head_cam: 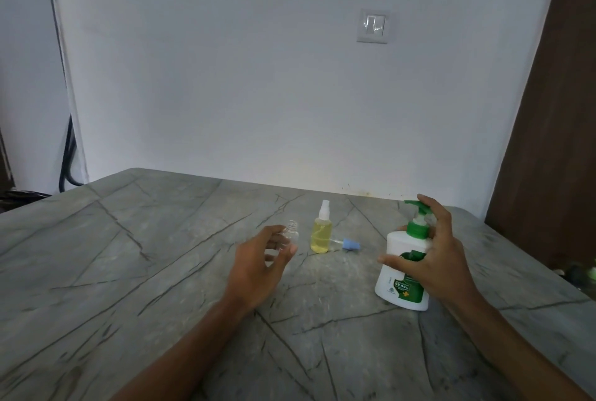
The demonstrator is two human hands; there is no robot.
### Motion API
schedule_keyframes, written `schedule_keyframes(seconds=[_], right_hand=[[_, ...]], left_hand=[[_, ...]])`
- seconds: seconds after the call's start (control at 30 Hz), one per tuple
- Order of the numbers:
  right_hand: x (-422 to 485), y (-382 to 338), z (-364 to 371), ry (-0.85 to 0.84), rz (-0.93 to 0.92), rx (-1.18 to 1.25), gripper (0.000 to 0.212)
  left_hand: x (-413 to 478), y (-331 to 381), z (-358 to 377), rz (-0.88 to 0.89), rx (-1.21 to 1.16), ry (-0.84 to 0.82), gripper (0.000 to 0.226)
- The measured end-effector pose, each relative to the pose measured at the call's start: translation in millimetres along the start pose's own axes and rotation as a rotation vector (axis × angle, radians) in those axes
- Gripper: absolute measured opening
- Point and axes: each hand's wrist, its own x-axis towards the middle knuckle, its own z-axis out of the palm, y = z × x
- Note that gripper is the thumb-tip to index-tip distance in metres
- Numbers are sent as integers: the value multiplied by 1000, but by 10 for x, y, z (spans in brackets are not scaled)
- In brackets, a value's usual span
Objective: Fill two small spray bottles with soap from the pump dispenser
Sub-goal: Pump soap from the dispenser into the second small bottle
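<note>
Both forearms reach over a grey veined worktop (129,271) set against a white wall (225,78) with a switch plate (372,26). Toward the far edge, the right hand (432,265) spreads across the pump dispenser (400,284), index finger above the pump; whether it grips, I cannot tell. The left hand (254,268) curls thumb and fingers round the uncapped clear bottle (292,231). Between them stand a yellow-filled spray bottle (321,234) and a loose blue spray cap (348,244).
</note>
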Motion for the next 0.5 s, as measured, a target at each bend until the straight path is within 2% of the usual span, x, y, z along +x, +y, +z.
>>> schedule_keyframes(seconds=[0.2, 0.37, 0.5], right_hand=[[100, -85, 100, 2, -91, -171, 102], [179, -364, 189, -234, -267, -305, 96], [227, -531, 275, -388, -311, -345, 95]], left_hand=[[-14, 52, -2, 45, -17, -20, 37], [-24, 105, -7, 124, -31, -47, 37], [-30, 164, -12, 170, -49, -43, 41]])
